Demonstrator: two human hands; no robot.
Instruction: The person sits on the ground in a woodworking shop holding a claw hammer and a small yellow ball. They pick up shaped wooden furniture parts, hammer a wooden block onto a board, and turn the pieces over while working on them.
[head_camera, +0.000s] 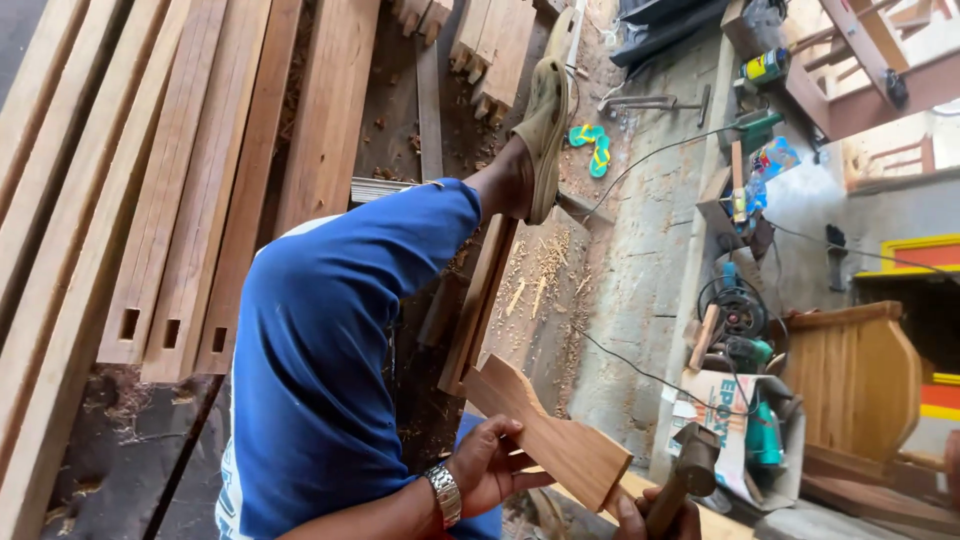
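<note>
Left hand (487, 462) grips shaped board (545, 432); right hand (655, 515) holds mallet (685, 470)

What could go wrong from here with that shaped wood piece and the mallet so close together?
1. The left hand holds the shaped wood piece by its narrow waist; a mallet blow that glances off could hit those fingers.
2. The piece seems steadied only by hand and leg, so it may twist when struck.
3. A power cord crosses the floor beside the work and could snag.
</note>
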